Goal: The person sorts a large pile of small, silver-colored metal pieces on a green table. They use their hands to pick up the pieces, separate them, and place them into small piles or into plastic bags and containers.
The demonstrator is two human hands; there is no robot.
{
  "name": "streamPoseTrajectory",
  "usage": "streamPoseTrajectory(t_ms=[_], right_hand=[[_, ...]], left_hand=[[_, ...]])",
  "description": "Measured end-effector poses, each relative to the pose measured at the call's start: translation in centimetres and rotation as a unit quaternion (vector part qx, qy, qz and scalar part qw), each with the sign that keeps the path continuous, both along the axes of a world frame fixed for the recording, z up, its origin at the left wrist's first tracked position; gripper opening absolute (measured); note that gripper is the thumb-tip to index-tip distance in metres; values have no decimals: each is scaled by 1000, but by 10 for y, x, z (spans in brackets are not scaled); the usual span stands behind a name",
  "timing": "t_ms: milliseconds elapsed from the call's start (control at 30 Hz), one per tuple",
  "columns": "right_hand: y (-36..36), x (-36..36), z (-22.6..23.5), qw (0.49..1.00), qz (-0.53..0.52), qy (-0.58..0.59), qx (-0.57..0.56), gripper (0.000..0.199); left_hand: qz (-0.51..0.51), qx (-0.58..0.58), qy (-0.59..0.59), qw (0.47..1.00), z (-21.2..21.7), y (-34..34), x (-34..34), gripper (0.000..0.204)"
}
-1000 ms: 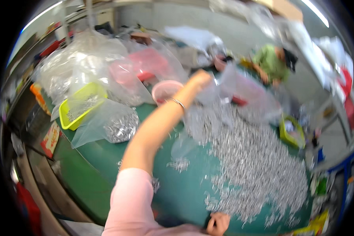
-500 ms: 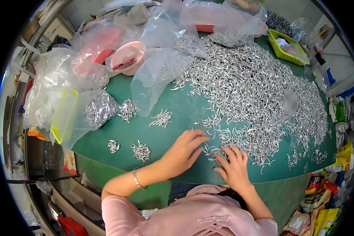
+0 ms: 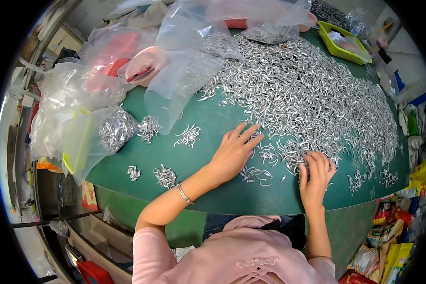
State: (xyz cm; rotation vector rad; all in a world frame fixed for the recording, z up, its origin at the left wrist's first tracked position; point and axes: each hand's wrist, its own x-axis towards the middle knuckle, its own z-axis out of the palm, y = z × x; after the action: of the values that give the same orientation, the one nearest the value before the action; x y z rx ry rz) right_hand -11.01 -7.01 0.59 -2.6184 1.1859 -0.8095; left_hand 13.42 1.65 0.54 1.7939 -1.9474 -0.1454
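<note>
A large heap of small curved silvery metal pieces [image 3: 307,90] covers the middle and right of the green table [image 3: 194,163]. My left hand [image 3: 234,154] is at the heap's near left edge with its fingers spread, touching or just above the tabletop, and nothing shows in its grip. Just below it lies a loose cluster of the pieces [image 3: 256,175]. My right hand [image 3: 316,177] rests on the heap's near edge, thumb apart and fingers bent forward over some pieces. Its fingertips partly hide what lies beneath them.
Several small piles, one in front [image 3: 165,176], lie on the left. Beyond them are a clear bag of pieces [image 3: 118,128], plastic sheeting [image 3: 168,90] and a pink bowl [image 3: 160,57] holding a red-handled tool. A yellow-green basket [image 3: 338,49] stands far right.
My right hand has moved right along the heap's near edge. My left hand has shifted slightly up and right, fingers spreading. A loose cluster now shows between them. The view has shifted slightly.
</note>
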Motion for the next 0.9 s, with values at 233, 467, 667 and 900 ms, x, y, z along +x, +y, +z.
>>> streamPoseTrajectory(t_ms=[233, 467, 667, 900], right_hand=[[-6, 23, 15, 996, 58, -53, 33, 19], [-28, 105, -2, 995, 87, 41, -16, 14], [-31, 109, -6, 992, 105, 65, -13, 6], [-12, 61, 22, 976, 96, -68, 185, 12]], left_hand=[[-18, 44, 71, 996, -8, 34, -13, 34], [94, -4, 161, 982, 6, 48, -11, 28], [78, 48, 94, 991, 7, 69, -18, 29], [91, 64, 86, 990, 10, 77, -19, 29]])
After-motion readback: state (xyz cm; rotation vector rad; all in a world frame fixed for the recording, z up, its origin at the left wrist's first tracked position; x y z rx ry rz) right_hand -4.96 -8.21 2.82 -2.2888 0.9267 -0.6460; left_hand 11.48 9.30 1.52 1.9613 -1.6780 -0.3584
